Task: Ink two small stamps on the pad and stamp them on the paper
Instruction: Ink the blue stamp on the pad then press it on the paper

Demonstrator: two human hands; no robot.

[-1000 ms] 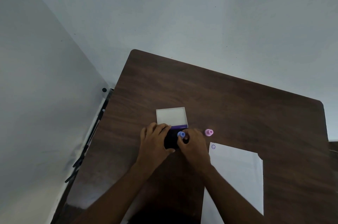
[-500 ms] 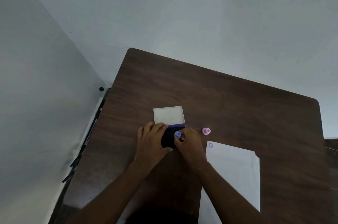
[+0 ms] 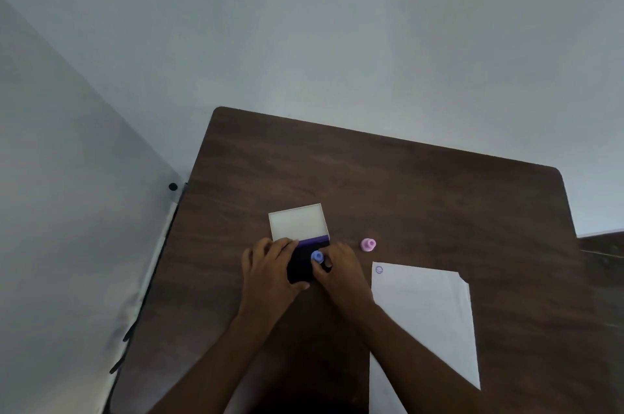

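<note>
The right hand (image 3: 341, 270) pinches a blue stamp (image 3: 317, 256) on the dark ink pad (image 3: 300, 266). The left hand (image 3: 270, 270) grips the pad's left edge. A pink stamp (image 3: 367, 244) stands toward the tabletop's (image 3: 405, 184) right edge.

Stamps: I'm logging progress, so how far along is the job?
Done: one round print sits at the paper's top corner, and the pink stamp stands aside on the table. In hand: the right hand holds the blue stamp on the pad, which the left hand steadies. Left: stamping the blue one on the paper.
</note>
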